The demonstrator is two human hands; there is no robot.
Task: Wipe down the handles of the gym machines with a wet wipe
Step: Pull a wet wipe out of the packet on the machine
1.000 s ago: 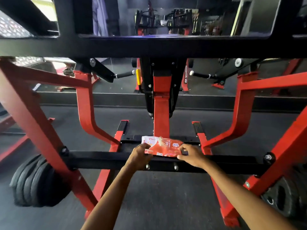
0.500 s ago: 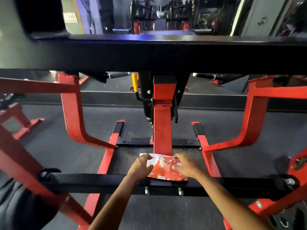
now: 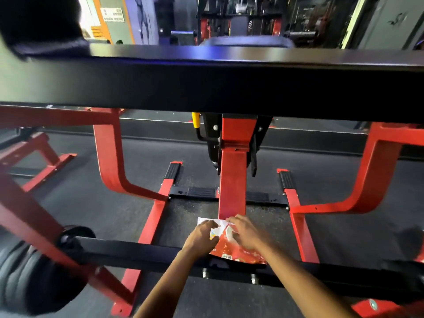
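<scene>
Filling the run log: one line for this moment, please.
stage: getting wipe | left hand: holds wipes pack | right hand: at pack's opening | handles: unwiped

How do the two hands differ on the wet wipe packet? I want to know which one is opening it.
The left hand grips the wet wipe packet at its white left end, steadying it; the right hand sits at the top middle, fingers curled at the white flap. The left hand covers an edge, the right hand covers the red face. Both touch the packet above the black crossbar.

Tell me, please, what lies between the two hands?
In the head view, the red wet-wipe packet lies between the left hand and right hand, both gripping it.
</scene>
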